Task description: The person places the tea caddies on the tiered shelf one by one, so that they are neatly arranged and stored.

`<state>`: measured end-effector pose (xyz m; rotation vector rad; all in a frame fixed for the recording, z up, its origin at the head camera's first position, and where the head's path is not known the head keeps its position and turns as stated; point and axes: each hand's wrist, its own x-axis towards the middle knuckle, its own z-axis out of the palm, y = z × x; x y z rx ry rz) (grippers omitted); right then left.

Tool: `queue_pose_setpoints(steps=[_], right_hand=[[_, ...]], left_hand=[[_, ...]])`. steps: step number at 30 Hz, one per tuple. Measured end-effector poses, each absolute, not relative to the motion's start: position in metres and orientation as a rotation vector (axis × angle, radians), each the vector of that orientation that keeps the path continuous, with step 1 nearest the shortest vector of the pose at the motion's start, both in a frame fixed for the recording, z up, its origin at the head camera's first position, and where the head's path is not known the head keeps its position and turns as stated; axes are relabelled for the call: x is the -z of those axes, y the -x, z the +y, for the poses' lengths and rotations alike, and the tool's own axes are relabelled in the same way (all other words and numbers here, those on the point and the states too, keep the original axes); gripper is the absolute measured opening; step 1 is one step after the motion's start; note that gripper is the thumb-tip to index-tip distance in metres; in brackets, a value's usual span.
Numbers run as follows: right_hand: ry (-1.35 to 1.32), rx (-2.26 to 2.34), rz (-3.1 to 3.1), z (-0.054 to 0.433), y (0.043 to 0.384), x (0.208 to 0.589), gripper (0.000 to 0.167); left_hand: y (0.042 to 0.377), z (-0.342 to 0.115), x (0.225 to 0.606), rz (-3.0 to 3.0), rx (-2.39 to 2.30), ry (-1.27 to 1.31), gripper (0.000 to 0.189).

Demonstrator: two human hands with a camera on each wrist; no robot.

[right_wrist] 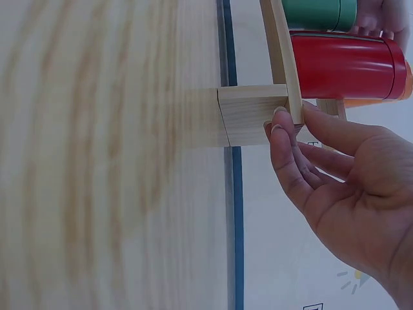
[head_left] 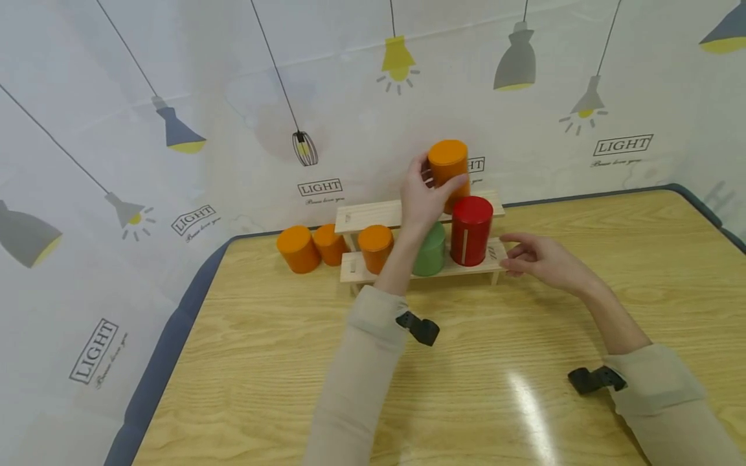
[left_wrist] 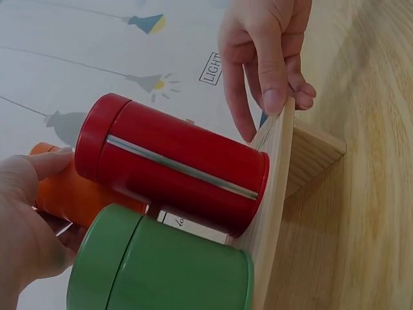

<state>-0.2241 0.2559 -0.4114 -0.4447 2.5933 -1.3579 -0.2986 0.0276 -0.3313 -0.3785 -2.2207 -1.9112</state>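
My left hand [head_left: 423, 197] grips a tall orange canister [head_left: 449, 162] at the right part of the upper tier of a small two-tier wooden rack [head_left: 368, 217]. Whether the canister's base touches the tier cannot be told. My right hand [head_left: 539, 259] pinches the right end of the lower tier [head_left: 495, 251], thumb above and fingers below, as the right wrist view shows. On that lower tier stand a red canister [head_left: 472, 230], a green canister [head_left: 431, 252] partly behind my left wrist, and a short orange canister [head_left: 375, 246]. The left wrist view shows the red canister [left_wrist: 174, 165] and green canister [left_wrist: 161, 265] close together.
Two more orange canisters, one larger [head_left: 298, 249] and one smaller [head_left: 329, 244], stand on the wooden table [head_left: 280, 349] left of the rack. Behind the rack hangs a pale cloth [head_left: 233, 129] printed with lamps. A dark blue edge [head_left: 180, 323] borders the table.
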Motion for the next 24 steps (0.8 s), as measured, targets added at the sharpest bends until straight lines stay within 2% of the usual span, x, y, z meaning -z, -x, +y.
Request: queue_pose_setpoints(steps=[24], right_hand=[[0.463,1.39,2.568,0.258,0.226,0.415,0.057]], left_hand=[[0.302,0.051,0.329,-2.355,1.824,0.362,0.069]])
